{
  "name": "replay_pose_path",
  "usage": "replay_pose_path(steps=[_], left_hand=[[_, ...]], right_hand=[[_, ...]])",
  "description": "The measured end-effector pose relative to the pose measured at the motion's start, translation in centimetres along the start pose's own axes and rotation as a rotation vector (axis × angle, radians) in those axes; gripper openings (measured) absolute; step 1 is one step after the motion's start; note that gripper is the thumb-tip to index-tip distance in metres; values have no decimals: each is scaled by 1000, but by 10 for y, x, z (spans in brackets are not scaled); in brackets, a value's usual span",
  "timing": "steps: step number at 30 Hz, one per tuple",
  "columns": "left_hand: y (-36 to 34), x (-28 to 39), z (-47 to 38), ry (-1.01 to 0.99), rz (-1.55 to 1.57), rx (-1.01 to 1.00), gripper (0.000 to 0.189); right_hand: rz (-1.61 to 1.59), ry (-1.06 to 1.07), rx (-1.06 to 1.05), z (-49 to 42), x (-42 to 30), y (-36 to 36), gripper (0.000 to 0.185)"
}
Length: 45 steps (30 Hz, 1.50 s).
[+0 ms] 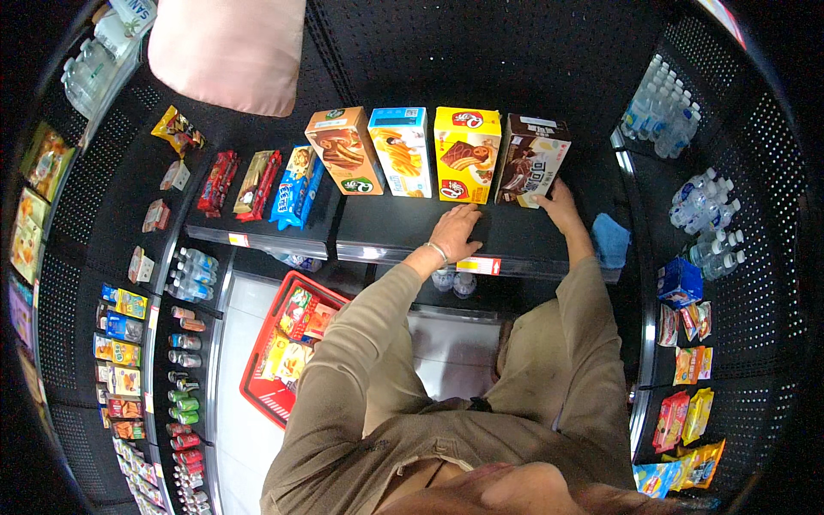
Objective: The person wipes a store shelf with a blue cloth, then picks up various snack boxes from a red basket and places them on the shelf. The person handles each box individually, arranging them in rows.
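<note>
My right hand grips the lower right corner of a dark brown snack box, with the thumb on its front and the fingers behind its side. The box stands upright, tilted slightly, on a black shelf. My left hand lies palm down with spread fingers near the shelf's front edge, just below a yellow cake box; it holds nothing. Left of that stand a blue and white box and an orange-brown cake box, all in one row.
Blue and red snack packs lie left on the shelf. A blue cloth rests at its right end. A pink cushion-like thing sits above. A red basket with packages stands on the floor. Water bottles line the right shelves.
</note>
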<state>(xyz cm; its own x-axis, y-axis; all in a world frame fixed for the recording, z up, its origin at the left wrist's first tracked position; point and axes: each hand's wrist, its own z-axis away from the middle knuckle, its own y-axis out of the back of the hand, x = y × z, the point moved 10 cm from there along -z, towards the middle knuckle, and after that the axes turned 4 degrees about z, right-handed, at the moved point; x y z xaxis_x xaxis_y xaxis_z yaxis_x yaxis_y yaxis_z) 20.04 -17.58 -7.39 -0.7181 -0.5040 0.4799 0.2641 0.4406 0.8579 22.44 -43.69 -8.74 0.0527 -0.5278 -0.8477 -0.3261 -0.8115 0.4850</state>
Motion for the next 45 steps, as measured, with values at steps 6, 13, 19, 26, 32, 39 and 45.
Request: replay_pose_path(steps=[6, 13, 19, 26, 32, 39, 45], left_hand=[[2, 0, 6, -13, -7, 7, 67], [11, 17, 22, -47, -53, 8, 63], [47, 75, 50, -123, -134, 38, 54], [151, 150, 166, -305, 80, 510, 53], [153, -9, 375, 402, 15, 923, 60], [100, -181, 602, 1287, -496, 506, 75], [69, -216, 676, 1425, -334, 491, 64]], right_hand=[[79, -56, -35, 4, -1, -1, 67], [120, -83, 30, 24, -24, 14, 83], [141, -124, 71, 46, -16, 23, 84], [-37, -133, 53, 63, -6, 24, 71], [-63, -189, -8, 82, -20, 27, 68], [-25, -284, 5, 87, -10, 36, 63], [-11, -292, -3, 83, -5, 31, 62]])
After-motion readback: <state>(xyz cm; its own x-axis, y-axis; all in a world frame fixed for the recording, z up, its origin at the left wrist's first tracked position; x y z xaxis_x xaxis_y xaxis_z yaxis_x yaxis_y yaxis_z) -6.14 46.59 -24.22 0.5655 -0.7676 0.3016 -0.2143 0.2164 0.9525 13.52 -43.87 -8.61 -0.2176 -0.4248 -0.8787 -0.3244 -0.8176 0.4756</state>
